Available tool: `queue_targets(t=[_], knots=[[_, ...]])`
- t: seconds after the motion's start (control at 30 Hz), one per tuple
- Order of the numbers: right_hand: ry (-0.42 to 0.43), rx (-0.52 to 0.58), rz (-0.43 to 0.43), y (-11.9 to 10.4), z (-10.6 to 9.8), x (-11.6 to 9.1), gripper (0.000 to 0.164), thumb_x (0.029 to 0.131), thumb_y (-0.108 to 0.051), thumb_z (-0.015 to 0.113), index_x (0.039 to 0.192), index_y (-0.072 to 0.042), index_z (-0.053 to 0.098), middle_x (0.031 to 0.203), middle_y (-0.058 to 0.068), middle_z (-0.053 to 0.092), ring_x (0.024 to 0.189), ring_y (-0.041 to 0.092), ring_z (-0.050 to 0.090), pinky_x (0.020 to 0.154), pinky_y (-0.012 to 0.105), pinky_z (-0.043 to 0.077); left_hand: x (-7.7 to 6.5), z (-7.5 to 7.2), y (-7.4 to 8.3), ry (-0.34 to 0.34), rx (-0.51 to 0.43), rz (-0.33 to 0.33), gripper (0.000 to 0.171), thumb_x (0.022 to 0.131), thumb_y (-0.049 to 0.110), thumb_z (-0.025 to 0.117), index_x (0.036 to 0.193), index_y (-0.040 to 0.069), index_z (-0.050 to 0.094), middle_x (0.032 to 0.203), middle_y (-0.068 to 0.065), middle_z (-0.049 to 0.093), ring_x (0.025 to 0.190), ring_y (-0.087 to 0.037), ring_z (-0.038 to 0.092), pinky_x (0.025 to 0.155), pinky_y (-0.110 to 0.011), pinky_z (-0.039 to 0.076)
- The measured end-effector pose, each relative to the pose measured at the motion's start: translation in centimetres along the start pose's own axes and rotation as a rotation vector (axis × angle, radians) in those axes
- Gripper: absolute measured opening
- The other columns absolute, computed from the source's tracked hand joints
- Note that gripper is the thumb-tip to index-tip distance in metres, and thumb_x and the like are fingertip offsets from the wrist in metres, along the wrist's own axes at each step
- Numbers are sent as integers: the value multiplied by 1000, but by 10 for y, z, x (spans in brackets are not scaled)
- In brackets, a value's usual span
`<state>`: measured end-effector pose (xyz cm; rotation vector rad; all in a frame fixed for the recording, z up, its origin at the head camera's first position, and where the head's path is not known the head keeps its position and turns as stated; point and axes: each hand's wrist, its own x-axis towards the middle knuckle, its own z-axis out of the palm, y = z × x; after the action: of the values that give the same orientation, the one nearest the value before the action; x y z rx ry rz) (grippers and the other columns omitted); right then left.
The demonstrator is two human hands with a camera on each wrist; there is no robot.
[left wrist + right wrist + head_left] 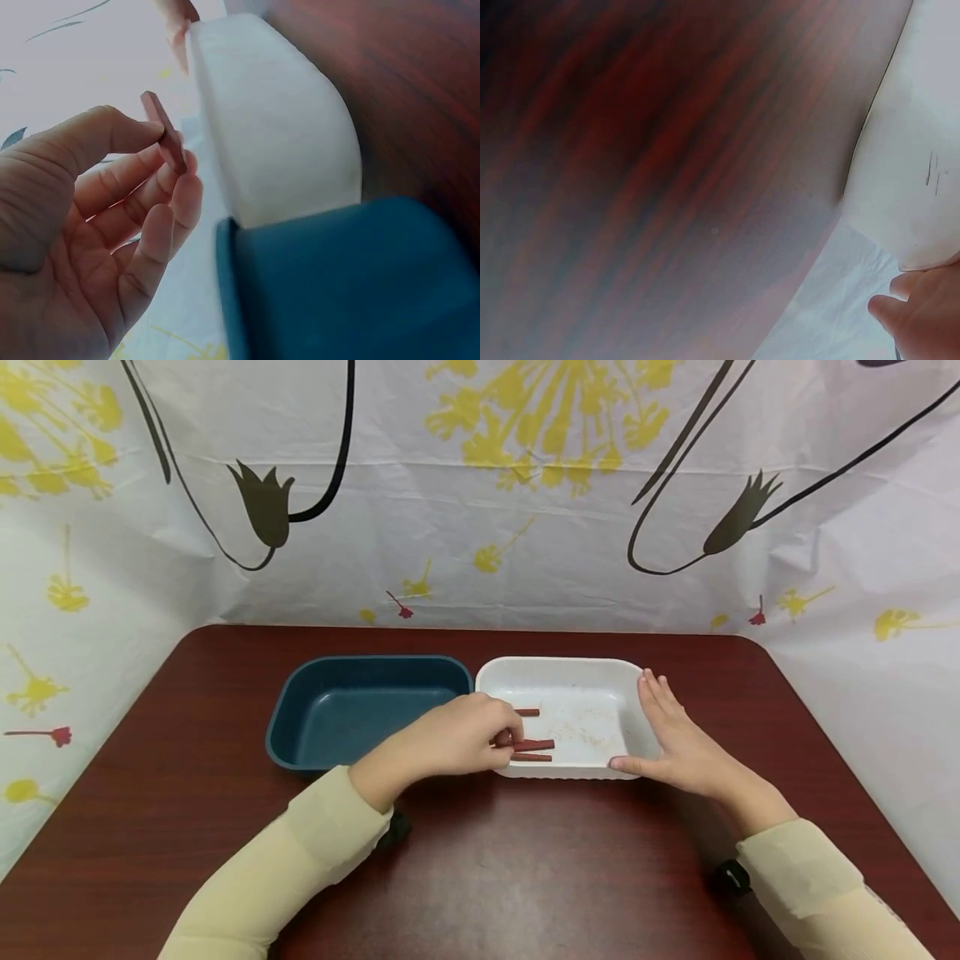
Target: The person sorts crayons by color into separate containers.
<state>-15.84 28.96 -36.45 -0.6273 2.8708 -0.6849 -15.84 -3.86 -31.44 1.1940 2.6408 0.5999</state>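
Observation:
My left hand (474, 735) reaches over the left end of a white rectangular tray (558, 772). Between thumb and fingertips it pinches a short reddish-brown stick (163, 131), raised above the rim in the left wrist view. Other sticks of the same colour, one toward the back (527, 712) and one toward the front (531, 757), lie in the tray, partly hidden by that hand. At the tray's right end, my right hand (678, 747) rests on the rim with fingers straight and thumb spread to the front edge. The right wrist view shows only part of this hand (930, 307).
A dark teal tray (300, 697) stands directly left of the white one, their rims side by side. Both are on a dark red-brown wooden table (525, 877). Behind hangs a white sheet (420, 527) with flower prints. Brownish crumbs (585, 735) dot the white tray's floor.

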Motion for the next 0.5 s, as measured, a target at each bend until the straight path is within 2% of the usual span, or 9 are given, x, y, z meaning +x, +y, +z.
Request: queue_targets(t=[0.33, 0.5], knots=[[6, -9, -6, 0, 1, -1, 119, 83, -48, 76, 157, 4, -2, 166, 16, -12, 154, 38, -14, 121, 63, 1, 14, 3, -20, 57, -53, -72, 15, 92, 12, 66, 104, 9, 75, 89, 0, 70, 75, -10, 58, 71, -24, 50], [6, -9, -2, 0, 1, -1, 119, 83, -48, 75, 157, 4, -3, 166, 16, -12, 154, 37, -15, 121, 63, 2, 23, 5, -27, 67, -97, -94, 15, 92, 10, 65, 103, 8, 75, 90, 0, 71, 74, -12, 58, 70, -24, 49]])
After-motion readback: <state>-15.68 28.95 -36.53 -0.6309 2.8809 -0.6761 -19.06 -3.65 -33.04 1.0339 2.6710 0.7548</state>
